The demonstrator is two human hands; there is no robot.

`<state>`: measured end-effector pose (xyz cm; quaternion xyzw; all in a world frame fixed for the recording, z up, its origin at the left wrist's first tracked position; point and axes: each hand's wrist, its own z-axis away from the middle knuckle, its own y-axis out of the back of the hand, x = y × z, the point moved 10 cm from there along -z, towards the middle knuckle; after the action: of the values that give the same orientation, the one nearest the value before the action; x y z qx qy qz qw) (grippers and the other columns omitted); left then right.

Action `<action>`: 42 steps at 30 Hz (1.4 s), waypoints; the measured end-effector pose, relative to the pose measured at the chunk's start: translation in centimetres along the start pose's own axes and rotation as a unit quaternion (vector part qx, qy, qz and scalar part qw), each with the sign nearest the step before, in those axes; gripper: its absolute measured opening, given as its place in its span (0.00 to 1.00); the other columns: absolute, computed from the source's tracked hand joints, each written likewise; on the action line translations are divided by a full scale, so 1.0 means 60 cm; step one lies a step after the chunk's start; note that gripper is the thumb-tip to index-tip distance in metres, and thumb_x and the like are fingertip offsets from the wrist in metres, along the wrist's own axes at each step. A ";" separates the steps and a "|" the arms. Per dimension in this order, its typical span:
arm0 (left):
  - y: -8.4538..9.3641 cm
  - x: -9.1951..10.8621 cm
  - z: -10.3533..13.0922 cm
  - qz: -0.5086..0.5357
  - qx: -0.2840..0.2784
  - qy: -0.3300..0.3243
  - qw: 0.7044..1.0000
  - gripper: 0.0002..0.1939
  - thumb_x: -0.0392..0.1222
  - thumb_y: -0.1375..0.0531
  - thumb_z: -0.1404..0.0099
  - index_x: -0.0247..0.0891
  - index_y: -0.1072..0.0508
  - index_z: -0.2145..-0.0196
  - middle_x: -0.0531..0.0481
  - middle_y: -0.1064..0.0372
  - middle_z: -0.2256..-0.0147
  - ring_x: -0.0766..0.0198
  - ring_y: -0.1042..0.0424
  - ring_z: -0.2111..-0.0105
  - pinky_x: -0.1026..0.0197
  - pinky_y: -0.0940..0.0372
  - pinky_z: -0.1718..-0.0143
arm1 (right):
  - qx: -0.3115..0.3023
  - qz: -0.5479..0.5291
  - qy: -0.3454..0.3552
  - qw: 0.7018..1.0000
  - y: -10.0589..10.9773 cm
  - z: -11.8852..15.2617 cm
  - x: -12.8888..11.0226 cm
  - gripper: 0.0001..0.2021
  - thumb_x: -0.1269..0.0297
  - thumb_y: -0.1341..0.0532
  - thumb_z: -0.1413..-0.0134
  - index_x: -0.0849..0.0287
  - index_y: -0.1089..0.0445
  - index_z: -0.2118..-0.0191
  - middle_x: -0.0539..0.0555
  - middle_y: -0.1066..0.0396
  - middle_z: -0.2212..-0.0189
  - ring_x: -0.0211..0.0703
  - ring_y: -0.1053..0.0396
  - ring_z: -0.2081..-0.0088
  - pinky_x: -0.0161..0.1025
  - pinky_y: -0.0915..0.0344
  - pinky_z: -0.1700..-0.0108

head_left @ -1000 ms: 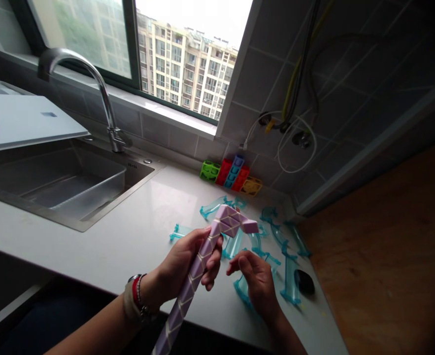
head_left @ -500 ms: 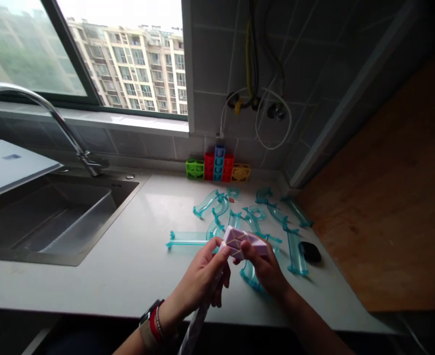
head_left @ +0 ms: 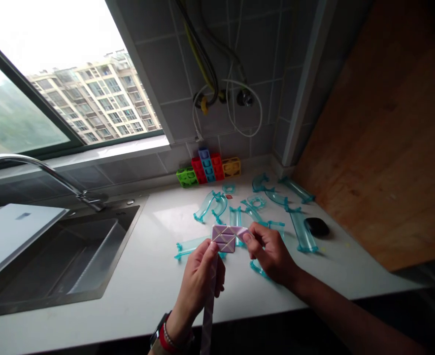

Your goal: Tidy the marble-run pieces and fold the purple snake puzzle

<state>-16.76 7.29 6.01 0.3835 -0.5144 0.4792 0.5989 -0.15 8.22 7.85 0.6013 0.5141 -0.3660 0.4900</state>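
Note:
Above the counter I hold a lilac and white snake puzzle (head_left: pixel 223 238) made of triangular segments, with part of it folded into a flat block. My left hand (head_left: pixel 201 271) grips the block's lower left corner between thumb and fingers, and a long straight length of the puzzle hangs down past that palm. My right hand (head_left: pixel 269 252) pinches the short end sticking out to the right. Behind and below the puzzle, translucent teal track pieces (head_left: pixel 235 217) lie spread on the counter, some partly hidden by my hands.
Colourful plastic blocks (head_left: pixel 208 167) stand against the tiled wall. To the left is a sink (head_left: pixel 106 266) with a tap (head_left: pixel 50 172) and a white panel (head_left: pixel 25 231) over it. A black rounded object (head_left: pixel 317 227) lies near the wooden board (head_left: pixel 372 148) at right.
The view has tilted. My right hand has moved from over the folded block to its right end, leaving the block's face more visible. My left hand still grips the puzzle.

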 end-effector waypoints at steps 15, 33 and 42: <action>-0.020 -0.016 0.005 0.010 -0.008 0.004 1.000 0.28 0.66 0.47 0.29 0.37 0.33 0.72 0.54 0.35 0.84 0.70 0.40 0.89 0.67 0.43 0.86 | -0.131 -0.076 -0.067 0.986 -0.035 0.004 -0.001 0.17 0.51 0.38 0.34 0.58 0.32 0.71 0.47 0.34 0.78 0.39 0.34 0.75 0.35 0.40 0.71; -0.051 -0.005 0.027 -0.032 -0.083 0.011 0.996 0.31 0.65 0.53 0.25 0.37 0.34 0.75 0.55 0.40 0.86 0.70 0.41 0.89 0.68 0.44 0.86 | -0.164 -0.060 -0.037 0.984 -0.034 0.014 -0.013 0.19 0.55 0.36 0.37 0.57 0.34 0.77 0.47 0.35 0.81 0.37 0.37 0.78 0.34 0.40 0.74; -0.076 -0.026 0.034 0.122 -0.204 0.108 0.965 0.30 0.67 0.54 0.26 0.36 0.30 0.55 0.59 0.37 0.85 0.71 0.47 0.91 0.65 0.33 0.84 | -0.220 -0.034 0.062 0.973 -0.022 0.008 -0.054 0.09 0.57 0.36 0.34 0.58 0.28 0.60 0.52 0.27 0.68 0.42 0.32 0.68 0.37 0.33 0.64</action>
<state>-12.89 3.96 4.98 0.1334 -0.5763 0.4721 0.6536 -2.07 6.92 10.49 0.4827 0.6315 -0.2223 0.5646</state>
